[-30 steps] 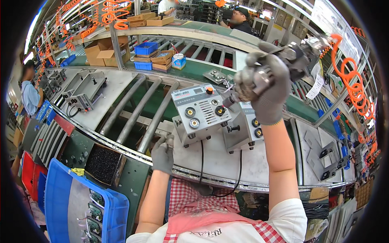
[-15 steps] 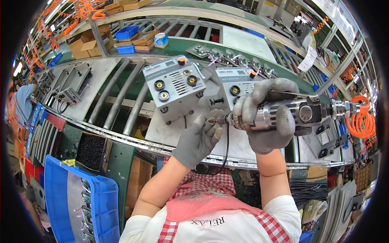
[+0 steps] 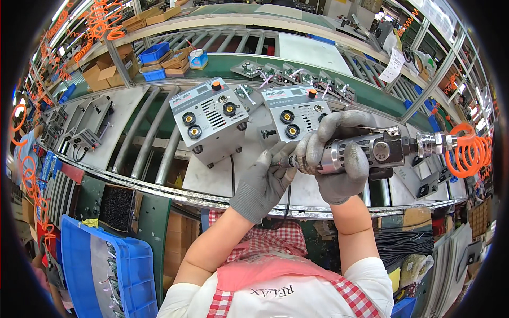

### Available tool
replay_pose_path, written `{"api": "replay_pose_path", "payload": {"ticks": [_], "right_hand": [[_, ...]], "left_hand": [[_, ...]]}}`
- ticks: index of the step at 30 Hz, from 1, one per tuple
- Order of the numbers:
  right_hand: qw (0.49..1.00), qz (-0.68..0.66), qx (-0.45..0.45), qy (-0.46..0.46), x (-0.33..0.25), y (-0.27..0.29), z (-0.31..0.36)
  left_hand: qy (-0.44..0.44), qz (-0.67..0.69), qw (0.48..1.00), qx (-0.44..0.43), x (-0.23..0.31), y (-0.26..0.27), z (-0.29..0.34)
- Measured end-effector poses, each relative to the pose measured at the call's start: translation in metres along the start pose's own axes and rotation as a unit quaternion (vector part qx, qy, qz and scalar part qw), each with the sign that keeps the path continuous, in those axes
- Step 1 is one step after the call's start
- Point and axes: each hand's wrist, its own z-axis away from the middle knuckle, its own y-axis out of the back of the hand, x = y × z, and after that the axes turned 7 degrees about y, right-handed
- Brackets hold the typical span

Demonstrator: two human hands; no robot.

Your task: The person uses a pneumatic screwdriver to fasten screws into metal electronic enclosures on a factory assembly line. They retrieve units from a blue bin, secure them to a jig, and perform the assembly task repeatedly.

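Note:
My gloved right hand is wrapped round a silver and black air screwdriver, held level with its tip to the left. At that tip, the fingers of my gloved left hand are pinched together; they hide the end of the bit and whatever small thing may be between them. Beyond my hands stand two grey metal box units with sockets and an orange knob on each. The left unit shows a slotted front. The right unit is partly covered by my right hand and the tool.
An orange coiled air hose runs from the driver. Metal rollers lie left of the white work board. Circuit boards line the far side. A blue bin stands near left, black cables near right.
The two units appear further left in the view, and more of the right one shows. My right hand and the driver have shifted slightly left; my left fingers stay at the tip.

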Motion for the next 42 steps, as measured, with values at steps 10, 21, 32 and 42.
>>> {"api": "replay_pose_path", "payload": {"ticks": [10, 21, 32, 42], "right_hand": [[0.999, 0.014, 0.044, 0.026, 0.008, 0.018, -0.03], [0.968, 0.191, 0.124, 0.109, 0.035, 0.05, -0.115], [0.97, 0.209, 0.111, 0.062, 0.056, 0.065, -0.123], [0.979, 0.191, 0.066, 0.019, 0.063, 0.062, -0.131]], "left_hand": [[0.15, -0.04, 0.987, 0.031, 0.002, 0.004, 0.001], [-0.242, -0.442, 0.83, 0.239, 0.021, 0.036, -0.1], [-0.254, -0.399, 0.862, 0.183, 0.003, 0.035, -0.128], [-0.263, -0.375, 0.865, 0.204, 0.005, 0.031, -0.128]]}}
